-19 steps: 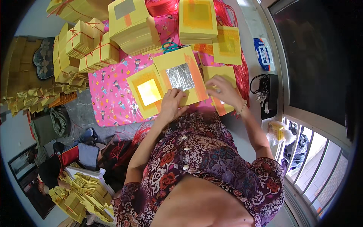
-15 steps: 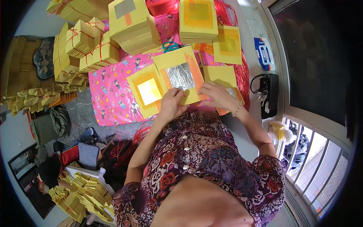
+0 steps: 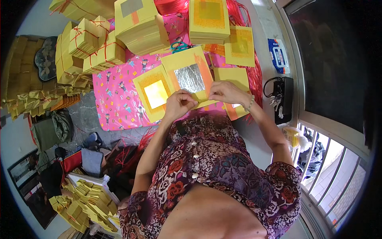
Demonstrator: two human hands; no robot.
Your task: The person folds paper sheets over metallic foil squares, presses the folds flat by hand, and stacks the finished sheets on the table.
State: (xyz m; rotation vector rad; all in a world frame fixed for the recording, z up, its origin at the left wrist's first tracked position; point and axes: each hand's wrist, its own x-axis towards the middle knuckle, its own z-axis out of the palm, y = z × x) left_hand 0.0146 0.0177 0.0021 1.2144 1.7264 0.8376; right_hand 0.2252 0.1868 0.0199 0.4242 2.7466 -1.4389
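Observation:
A yellow paper sheet with a silver foil square (image 3: 189, 78) and orange streaks lies in front of me. Both my hands work at its near edge, which looks turned up in a narrow fold between them. My left hand (image 3: 180, 105) pinches that edge on the left, thumb and fingers together. On the right, my right hand (image 3: 227, 93) has its fingertips closed on the same edge. A sheet with a gold foil square (image 3: 156, 95) lies just left of it, close to my left hand. Under my right hand and wrist are more yellow sheets (image 3: 231, 77), partly covered.
Beyond the sheet are teal-handled scissors (image 3: 180, 47), a tall stack of yellow paper (image 3: 142, 38) and another stack (image 3: 209, 22). Tied yellow bundles (image 3: 85, 38) stand at the left on the pink patterned cloth (image 3: 119, 99). To the right lie a blue-white packet (image 3: 278, 55) and a black box (image 3: 284, 99).
My hands have drawn closer together along the sheet's near edge, and that edge now looks folded up. My right fingers have closed into a pinch.

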